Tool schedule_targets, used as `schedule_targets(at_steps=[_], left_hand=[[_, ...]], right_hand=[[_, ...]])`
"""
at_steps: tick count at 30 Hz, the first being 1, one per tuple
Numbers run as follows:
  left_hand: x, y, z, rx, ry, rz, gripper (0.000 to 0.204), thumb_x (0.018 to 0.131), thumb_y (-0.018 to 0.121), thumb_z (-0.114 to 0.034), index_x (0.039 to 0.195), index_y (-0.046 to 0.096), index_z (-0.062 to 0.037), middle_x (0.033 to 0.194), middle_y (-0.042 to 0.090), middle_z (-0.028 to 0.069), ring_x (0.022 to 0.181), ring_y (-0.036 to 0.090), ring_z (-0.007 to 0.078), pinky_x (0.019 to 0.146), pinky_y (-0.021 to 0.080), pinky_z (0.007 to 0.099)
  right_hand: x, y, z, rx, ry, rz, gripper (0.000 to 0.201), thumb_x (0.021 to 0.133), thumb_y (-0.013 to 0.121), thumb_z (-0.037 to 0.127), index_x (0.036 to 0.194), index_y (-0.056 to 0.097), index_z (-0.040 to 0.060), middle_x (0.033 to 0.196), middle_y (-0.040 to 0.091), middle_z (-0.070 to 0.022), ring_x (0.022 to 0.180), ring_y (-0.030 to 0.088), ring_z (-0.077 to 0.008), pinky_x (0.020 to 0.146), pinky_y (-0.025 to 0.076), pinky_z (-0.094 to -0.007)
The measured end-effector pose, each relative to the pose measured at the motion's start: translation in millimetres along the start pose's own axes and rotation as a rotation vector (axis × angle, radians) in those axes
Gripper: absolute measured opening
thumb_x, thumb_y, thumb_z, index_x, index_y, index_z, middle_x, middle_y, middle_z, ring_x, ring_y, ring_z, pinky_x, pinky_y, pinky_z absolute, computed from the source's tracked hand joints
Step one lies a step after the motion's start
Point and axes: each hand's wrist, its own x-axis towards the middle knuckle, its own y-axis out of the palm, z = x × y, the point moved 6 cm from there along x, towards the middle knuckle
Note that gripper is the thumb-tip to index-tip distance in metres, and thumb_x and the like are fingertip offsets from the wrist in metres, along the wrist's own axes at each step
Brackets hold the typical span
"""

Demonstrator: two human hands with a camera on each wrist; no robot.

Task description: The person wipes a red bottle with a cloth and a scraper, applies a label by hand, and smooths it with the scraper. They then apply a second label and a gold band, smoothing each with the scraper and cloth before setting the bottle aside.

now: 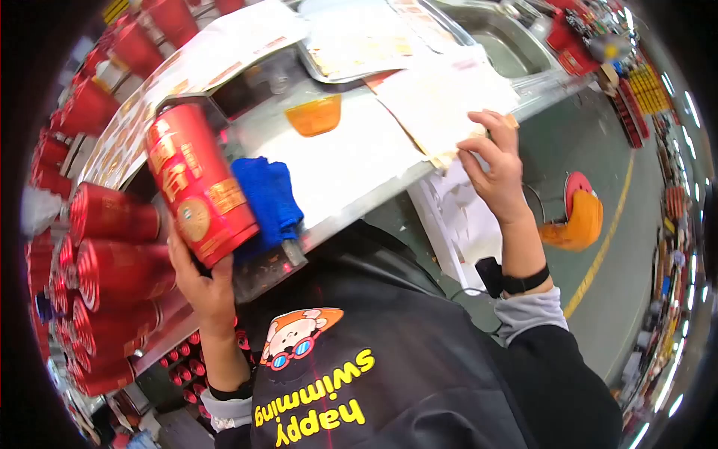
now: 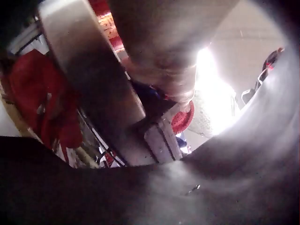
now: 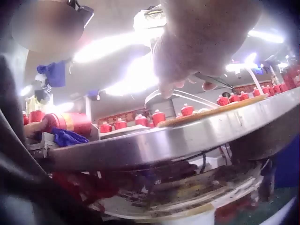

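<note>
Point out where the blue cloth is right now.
In the head view, the blue cloth is left of centre, at the near edge of the table, just right of the red bottle in the left hand.

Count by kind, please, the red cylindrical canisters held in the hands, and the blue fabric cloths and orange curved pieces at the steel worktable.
Held red cylindrical canister: 1
Blue fabric cloth: 1
Orange curved piece: 1
Total: 3

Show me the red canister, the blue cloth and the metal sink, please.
Red canister (image 1: 200, 179): head view, middle of its printed side.
Blue cloth (image 1: 268, 196): head view, on its folded surface.
Metal sink (image 1: 496, 46): head view, bare inside of the basin.
</note>
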Motion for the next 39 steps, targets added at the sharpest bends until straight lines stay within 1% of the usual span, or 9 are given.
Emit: schedule_targets(at_steps=[3, 6, 13, 14, 17, 18, 22, 31, 39], left_hand=[[17.0, -13.9, -33.5, 0.420, 0.198, 0.000, 0.089, 0.079, 0.074, -0.051, 0.143, 0.042, 0.0017, 0.138, 0.051, 0.0199, 0.129, 0.046, 0.0385, 0.114, 0.020, 0.0550], [21.6, -15.1, -50.8, 0.623, 0.241, -0.009, 0.097, 0.075, 0.073, -0.060, 0.144, 0.042, 0.0015, 0.137, 0.050, 0.0208, 0.131, 0.042, 0.0373, 0.113, 0.019, 0.0599], [1.7, -25.4, -43.9, 0.206, 0.162, -0.001, 0.094, 0.084, 0.062, -0.063, 0.146, 0.036, 0.0023, 0.143, 0.042, 0.0250, 0.134, 0.034, 0.0450, 0.114, 0.018, 0.0559], [6.1, -32.8, -56.3, 0.048, 0.169, 0.020, 0.074, 0.090, 0.058, -0.059, 0.135, 0.050, -0.0007, 0.145, 0.041, 0.0265, 0.137, 0.030, 0.0458, 0.114, 0.018, 0.0540], [14.6, -35.8, -68.8, -0.051, 0.114, 0.026, 0.052, 0.094, 0.055, -0.053, 0.113, 0.063, -0.0052, 0.146, 0.040, 0.0272, 0.138, 0.028, 0.0454, 0.115, 0.017, 0.0516], [16.3, -37.0, -68.0, -0.088, 0.109, 0.002, 0.033, 0.096, 0.058, -0.039, 0.093, 0.065, -0.0068, 0.146, 0.041, 0.0270, 0.135, 0.033, 0.0438, 0.113, 0.021, 0.0487], [15.0, -35.6, -63.8, -0.121, 0.064, 0.040, 0.017, 0.091, 0.066, -0.020, 0.088, 0.062, -0.0041, 0.143, 0.044, 0.0272, 0.126, 0.039, 0.0419, 0.107, 0.028, 0.0467], [12.7, -53.3, -87.7, 0.356, 0.263, -0.001, 0.022, 0.085, 0.070, -0.027, 0.083, 0.063, -0.0063, 0.141, 0.048, 0.0222, 0.130, 0.036, 0.0410, 0.111, 0.020, 0.0581], [5.5, -44.1, -47.3, 0.205, 0.141, 0.004, 0.022, 0.087, 0.069, -0.028, 0.083, 0.063, -0.0073, 0.138, 0.051, 0.0211, 0.127, 0.037, 0.0411, 0.111, 0.020, 0.0572]], right_hand=[[24.2, -2.6, 27.4, 0.036, -0.036, -0.069, 0.014, 0.072, 0.072, -0.003, 0.084, 0.067, 0.0043, 0.122, 0.060, -0.0144, 0.122, 0.051, -0.0370, 0.102, 0.040, -0.0442], [53.6, 8.5, 74.9, 0.134, -0.144, -0.089, 0.015, 0.072, 0.071, -0.004, 0.084, 0.067, 0.0040, 0.124, 0.060, -0.0161, 0.123, 0.049, -0.0403, 0.102, 0.040, -0.0468], [88.8, 50.1, 182.2, 0.375, -0.330, -0.047, 0.020, 0.064, 0.072, -0.004, 0.082, 0.067, 0.0042, 0.125, 0.059, -0.0171, 0.122, 0.048, -0.0419, 0.100, 0.041, -0.0481], [90.7, 53.1, 195.6, 0.380, -0.386, -0.048, 0.022, 0.064, 0.073, -0.004, 0.083, 0.067, 0.0039, 0.125, 0.059, -0.0170, 0.122, 0.048, -0.0419, 0.100, 0.042, -0.0485], [90.2, 65.0, 220.3, 0.458, -0.451, -0.045, 0.024, 0.064, 0.074, -0.001, 0.086, 0.066, 0.0039, 0.126, 0.059, -0.0170, 0.123, 0.048, -0.0428, 0.098, 0.043, -0.0491], [92.9, 63.6, 229.1, 0.434, -0.500, -0.046, 0.025, 0.064, 0.075, 0.000, 0.087, 0.066, 0.0042, 0.127, 0.058, -0.0168, 0.123, 0.048, -0.0429, 0.098, 0.043, -0.0495], [85.8, 69.5, 228.3, 0.457, -0.531, -0.006, 0.028, 0.066, 0.077, 0.002, 0.093, 0.067, 0.0050, 0.127, 0.058, -0.0166, 0.122, 0.048, -0.0423, 0.096, 0.043, -0.0497], [92.7, 73.5, 243.3, 0.686, -0.418, 0.406, 0.023, 0.081, 0.074, 0.016, 0.101, 0.068, 0.0054, 0.133, 0.050, -0.0201, 0.119, 0.046, -0.0423, 0.101, 0.038, -0.0490], [80.6, 90.4, 224.0, 0.748, -0.217, 0.435, 0.015, 0.078, 0.076, 0.008, 0.082, 0.062, 0.0042, 0.120, 0.054, -0.0166, 0.111, 0.050, -0.0354, 0.095, 0.039, -0.0424]])
